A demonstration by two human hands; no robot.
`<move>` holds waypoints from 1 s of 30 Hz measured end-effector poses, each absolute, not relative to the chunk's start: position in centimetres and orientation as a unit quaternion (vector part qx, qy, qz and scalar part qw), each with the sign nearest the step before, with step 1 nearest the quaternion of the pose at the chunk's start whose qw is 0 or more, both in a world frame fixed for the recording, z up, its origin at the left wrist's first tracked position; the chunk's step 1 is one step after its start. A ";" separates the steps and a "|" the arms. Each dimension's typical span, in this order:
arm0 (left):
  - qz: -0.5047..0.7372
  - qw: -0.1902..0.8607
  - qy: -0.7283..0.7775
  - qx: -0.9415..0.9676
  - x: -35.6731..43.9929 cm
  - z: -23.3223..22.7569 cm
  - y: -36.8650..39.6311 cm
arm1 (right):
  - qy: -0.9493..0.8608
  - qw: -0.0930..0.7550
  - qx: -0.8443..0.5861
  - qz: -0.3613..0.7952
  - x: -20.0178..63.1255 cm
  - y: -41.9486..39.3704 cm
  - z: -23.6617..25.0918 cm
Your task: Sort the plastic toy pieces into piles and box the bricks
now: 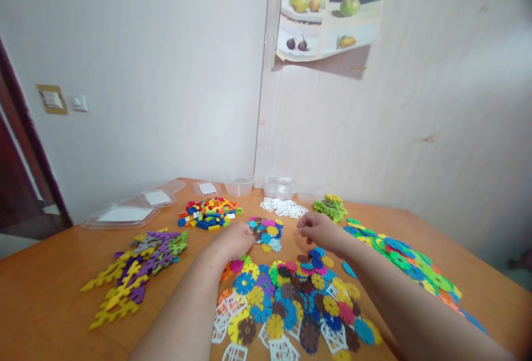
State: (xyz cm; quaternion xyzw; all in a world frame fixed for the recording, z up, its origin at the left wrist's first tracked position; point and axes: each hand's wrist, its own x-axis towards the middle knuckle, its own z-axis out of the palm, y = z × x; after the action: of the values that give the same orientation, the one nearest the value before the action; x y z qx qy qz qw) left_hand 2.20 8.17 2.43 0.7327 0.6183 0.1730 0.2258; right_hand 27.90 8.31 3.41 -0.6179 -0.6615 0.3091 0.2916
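Observation:
Both my forearms reach out over a wooden table [45,289]. My left hand [235,240] is curled into a loose fist, resting beside a small heap of round snowflake discs [266,232]. My right hand [316,229] hovers just right of that heap with fingertips pinched together; whether it holds a piece I cannot tell. Under my arms spreads a large pile of coloured snowflake discs [291,300] mixed with white lattice pieces [226,314].
Yellow and purple branching pieces [137,269] lie at the left. Small coloured bricks [209,212], white flat pieces [282,207] and green pieces [330,207] sit further back, with clear plastic tubs [279,186] and lids [124,215] by the wall. A band of green and blue discs [407,264] runs along the right.

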 end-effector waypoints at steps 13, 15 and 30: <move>0.179 0.248 0.620 0.723 2.1 2.0 8.6 | -0.708 0.146 -0.642 0.254 32.4 6.9 1.3; 0.183 0.250 0.621 0.720 2.1 1.9 8.6 | -0.700 0.153 -0.648 0.257 32.1 7.0 1.2; 0.161 0.210 0.619 0.740 2.1 2.4 8.2 | -0.621 0.316 -0.604 0.388 27.5 7.4 2.1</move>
State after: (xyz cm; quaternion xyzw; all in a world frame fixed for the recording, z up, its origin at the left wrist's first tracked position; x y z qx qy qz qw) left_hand 2.11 8.16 2.43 0.7396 0.6186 0.1612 0.2105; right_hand 27.47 7.40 2.13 -0.6036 -0.6207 0.3880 0.3159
